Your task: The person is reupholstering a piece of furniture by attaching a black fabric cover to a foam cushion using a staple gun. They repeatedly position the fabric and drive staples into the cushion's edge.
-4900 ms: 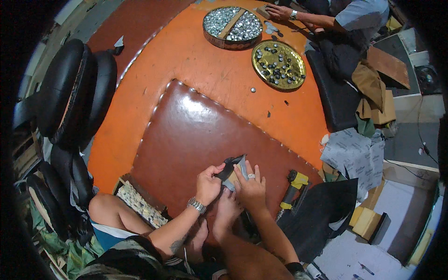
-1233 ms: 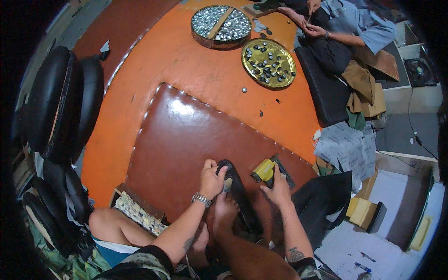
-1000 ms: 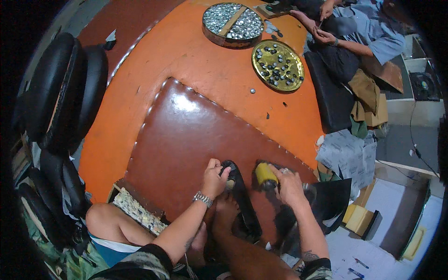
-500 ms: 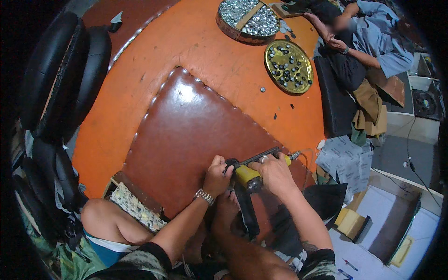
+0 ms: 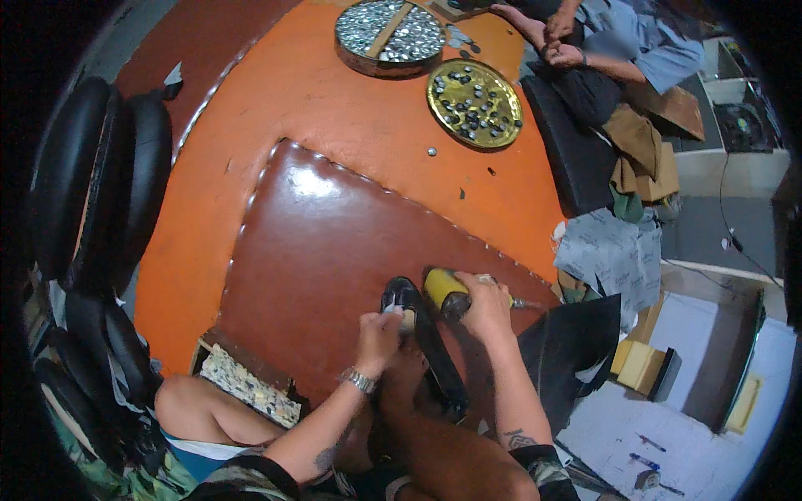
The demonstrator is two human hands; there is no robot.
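Observation:
My right hand [image 5: 489,311] grips a yellow air staple gun [image 5: 439,285] with a dark end, just above the brown padded board [image 5: 326,221]. A connector and thin hose trail from the gun's right side. In my left hand [image 5: 378,342], closed at its fingertips, is the upper edge of a long, curved black padded piece [image 5: 443,367]. Some pale material shows by those fingertips, too blurred to make out. The black piece rests beside my bare leg [image 5: 434,442], its lower end toward my lap. The gun is apart from it, on its right.
Black padded rings [image 5: 71,179] stand stacked at the left. A foam-topped block [image 5: 251,386] lies by my knee. Farther off are a round tin of shiny metal caps [image 5: 351,60] and a gold tray [image 5: 511,92] of small buttons. Another person [image 5: 639,33] sits at the far right.
The staple gun has come away from the black padded piece and turned in my right hand. My left hand has shifted slightly down and left. The whole view has swung a little right.

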